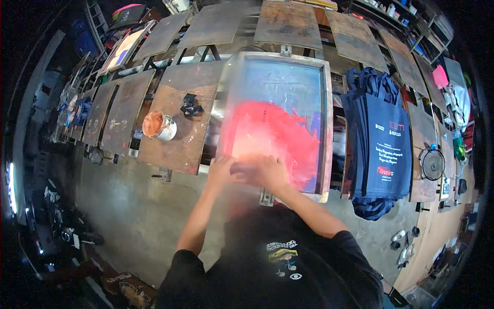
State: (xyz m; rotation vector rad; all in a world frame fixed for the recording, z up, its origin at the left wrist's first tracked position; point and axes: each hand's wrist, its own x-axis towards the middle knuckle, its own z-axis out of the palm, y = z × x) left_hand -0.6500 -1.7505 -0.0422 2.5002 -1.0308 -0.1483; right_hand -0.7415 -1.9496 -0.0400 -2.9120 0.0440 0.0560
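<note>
A wooden-framed printing screen (325,123) lies in front of me, its blue mesh (285,77) partly covered with wet red ink (301,141). Over the near part of the screen, my left hand (221,169) and my right hand (270,172) are side by side with fingers curled down. Both close around a squeegee (247,171), of which only a blurred dark bar shows between them. The squeegee's lower edge is hidden by haze and my hands. A metal hinge clamp (266,197) sits at the frame's near edge.
Left of the screen, a wooden board (177,149) bears an ink-smeared tub (163,129) and a crumpled black scrap (191,104). Navy tote bags (378,139) are piled at the right. A small fan (432,165) stands farther right. More boards (288,23) line the far side.
</note>
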